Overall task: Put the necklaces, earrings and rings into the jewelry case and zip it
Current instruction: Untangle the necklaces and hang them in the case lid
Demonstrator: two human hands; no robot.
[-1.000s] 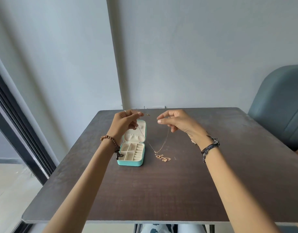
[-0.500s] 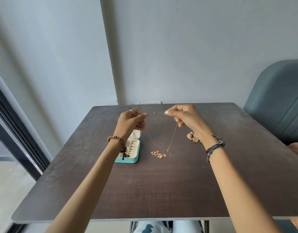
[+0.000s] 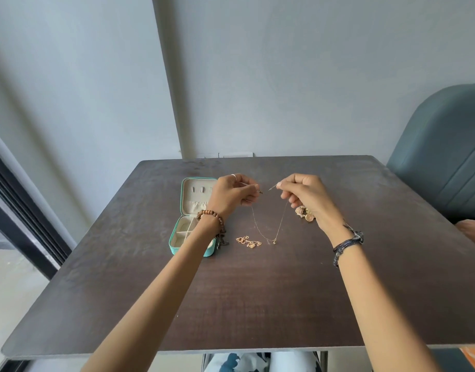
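While my left grip (image 3: 232, 196) and right grip (image 3: 304, 193) each pinch an end of the necklace (image 3: 268, 232), it hangs over the tabletop (image 3: 257, 304) beside the open case (image 3: 189, 218); risk: slack chain knots.

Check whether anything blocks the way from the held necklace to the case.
Only the person's own left hand and forearm, which lie over the open case and hide part of its tray. Both hands pinch the necklace ends; the right hand is clear. The other chain lies beside the case, not in the way.
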